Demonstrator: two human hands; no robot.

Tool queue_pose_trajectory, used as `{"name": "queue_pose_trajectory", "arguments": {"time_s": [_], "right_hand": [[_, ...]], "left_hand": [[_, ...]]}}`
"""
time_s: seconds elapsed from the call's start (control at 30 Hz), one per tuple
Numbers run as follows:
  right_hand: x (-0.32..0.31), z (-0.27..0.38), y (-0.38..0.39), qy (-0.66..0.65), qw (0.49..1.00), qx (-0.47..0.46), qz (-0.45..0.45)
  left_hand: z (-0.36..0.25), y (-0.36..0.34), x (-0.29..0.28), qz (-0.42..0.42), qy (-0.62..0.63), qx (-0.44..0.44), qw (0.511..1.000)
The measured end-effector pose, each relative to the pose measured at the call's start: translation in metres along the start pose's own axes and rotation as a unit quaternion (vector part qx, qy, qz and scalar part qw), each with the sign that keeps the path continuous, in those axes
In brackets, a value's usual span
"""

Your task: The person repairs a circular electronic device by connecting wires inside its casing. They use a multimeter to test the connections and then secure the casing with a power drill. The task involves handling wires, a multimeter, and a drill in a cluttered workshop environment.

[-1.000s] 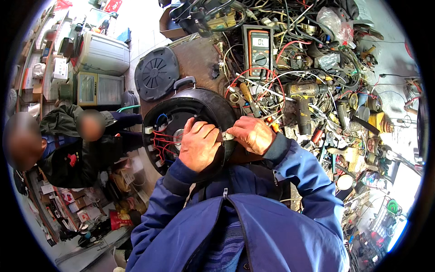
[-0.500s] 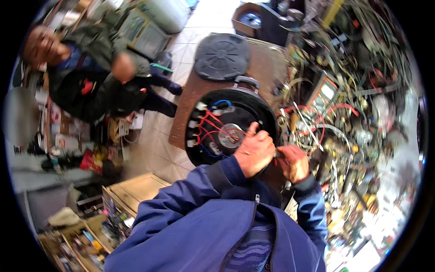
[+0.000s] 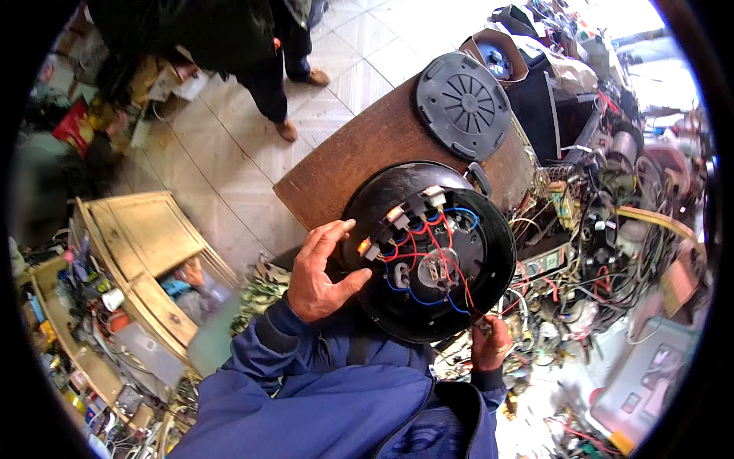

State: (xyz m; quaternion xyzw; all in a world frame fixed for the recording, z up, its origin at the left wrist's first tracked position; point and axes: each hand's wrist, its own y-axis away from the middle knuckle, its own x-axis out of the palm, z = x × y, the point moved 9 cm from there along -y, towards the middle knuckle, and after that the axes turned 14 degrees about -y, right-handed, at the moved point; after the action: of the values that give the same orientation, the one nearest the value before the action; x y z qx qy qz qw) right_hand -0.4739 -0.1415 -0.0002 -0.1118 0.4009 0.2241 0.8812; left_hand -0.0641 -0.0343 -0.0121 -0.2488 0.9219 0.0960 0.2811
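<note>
A round black electric appliance (image 3: 489, 237) is tilted toward me at the table's near edge, its underside open. Red wires (image 3: 441, 249) and blue wires (image 3: 423, 301) run across its inside past a round metal part (image 3: 437, 269). Small switches (image 3: 397, 217) line its left rim, two of them glowing orange. My left hand (image 3: 319, 271) is open at that rim, thumb and fingers spread around the lowest switch. At the lower right rim, where wires converge, my right hand (image 3: 489, 342) is closed; its fingers hide what it grips.
A round dark grey cover (image 3: 464, 105) lies on the brown table (image 3: 367, 134). Heaped cables and parts (image 3: 604, 252) crowd the right side. Wooden drawers (image 3: 145, 237) with clutter stand at left. Another person's legs (image 3: 264, 88) are beyond the table on the tiled floor (image 3: 202, 153).
My hands have parted: the left moved to the switches, the right stays low at the right rim. The appliance is now tilted toward me. Two switches glow. The view has turned.
</note>
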Motion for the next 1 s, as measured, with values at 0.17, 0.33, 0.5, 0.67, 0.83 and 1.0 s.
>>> {"name": "queue_pose_trajectory", "arguments": {"time_s": [0.17,0.33,0.5,0.67,0.83,1.0], "right_hand": [[-0.003,-0.008,0.005,0.056,0.991,0.120,0.025],[0.005,0.011,-0.014,0.068,0.990,0.111,0.045],[0.007,0.015,-0.022,0.107,0.981,0.142,0.073],[0.007,0.011,-0.020,0.103,0.980,0.150,0.076],[0.006,0.003,-0.017,0.117,0.976,0.161,0.082],[0.006,0.002,-0.014,0.102,0.977,0.171,0.075]], "left_hand": [[0.023,-0.015,0.038,0.106,0.148,0.023,0.983],[0.023,-0.044,0.037,0.098,0.163,0.090,0.978],[0.036,-0.048,0.048,0.137,0.205,0.098,0.964],[0.045,-0.046,0.047,0.131,0.259,0.098,0.952],[0.053,-0.037,0.054,0.127,0.284,0.083,0.947],[0.051,-0.041,0.048,0.107,0.239,0.113,0.959]]}}
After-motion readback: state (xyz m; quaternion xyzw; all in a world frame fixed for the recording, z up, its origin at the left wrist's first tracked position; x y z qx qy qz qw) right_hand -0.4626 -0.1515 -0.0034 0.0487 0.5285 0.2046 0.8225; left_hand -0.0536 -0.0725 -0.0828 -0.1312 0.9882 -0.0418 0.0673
